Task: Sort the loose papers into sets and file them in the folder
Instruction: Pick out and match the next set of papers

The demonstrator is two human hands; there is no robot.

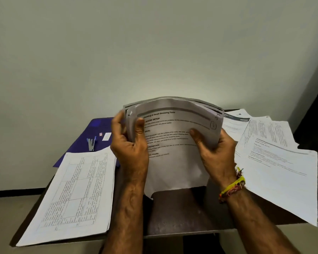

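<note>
A dark brown tabletop (182, 213) stands against a plain pale wall (154, 43). On its left side lies a thick white stack of printed table sheets (75, 195), its far edge overlapping a flat purple plastic folder (84, 132) that lies open at the back left. On the right side a fan of loose white printed papers (275, 162) spreads out, overlapping one another, the nearest sheet hanging past the tabletop's edge. In the middle, both hands hold up a curved bundle of white printed pages (174, 143) above the tabletop, its front page showing headings such as "SCENE SETUP" and "GOAL". The left hand (130, 143) has its grip clamped on the bundle's left edge, thumb on the front page, fingers behind. The right hand (213, 151) grips the bundle's right side, thumb pressed on the front page. A yellow and red thread wristband (232, 186) circles the right wrist. A small silver metal file clip (91, 143) sits on the folder.
</note>
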